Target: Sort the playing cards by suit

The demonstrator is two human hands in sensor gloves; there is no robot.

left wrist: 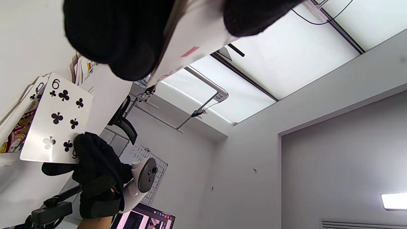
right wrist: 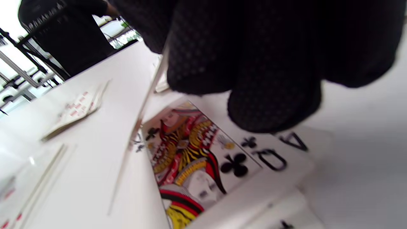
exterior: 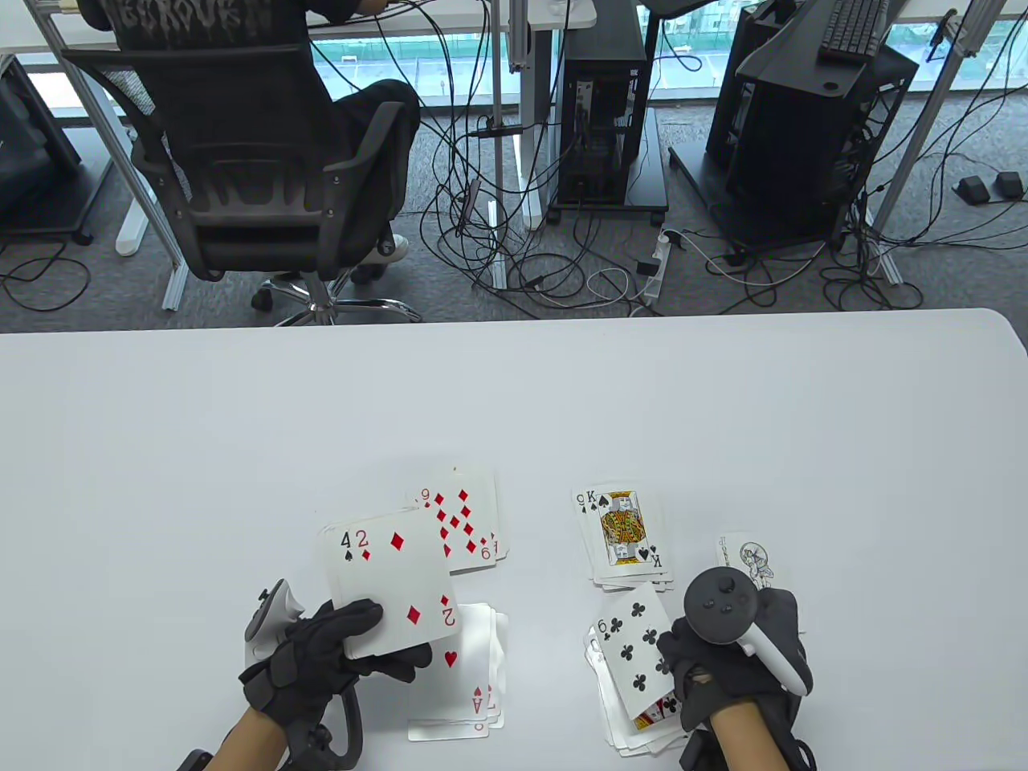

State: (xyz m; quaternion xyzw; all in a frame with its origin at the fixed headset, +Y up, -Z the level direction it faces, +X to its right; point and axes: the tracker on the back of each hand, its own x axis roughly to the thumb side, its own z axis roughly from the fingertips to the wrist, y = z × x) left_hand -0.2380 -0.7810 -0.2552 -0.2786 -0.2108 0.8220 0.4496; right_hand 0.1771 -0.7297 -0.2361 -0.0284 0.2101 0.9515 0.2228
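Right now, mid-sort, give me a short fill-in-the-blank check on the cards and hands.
The left hand holds a stack topped by the 2 of ____.
The right hand is placing the 6 of ____.
The pile beyond the clubs shows a ____ of spades on top.

Missing words: diamonds; clubs; king

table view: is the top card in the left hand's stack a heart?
No. The left hand holds a stack whose top card is the 2 of diamonds.
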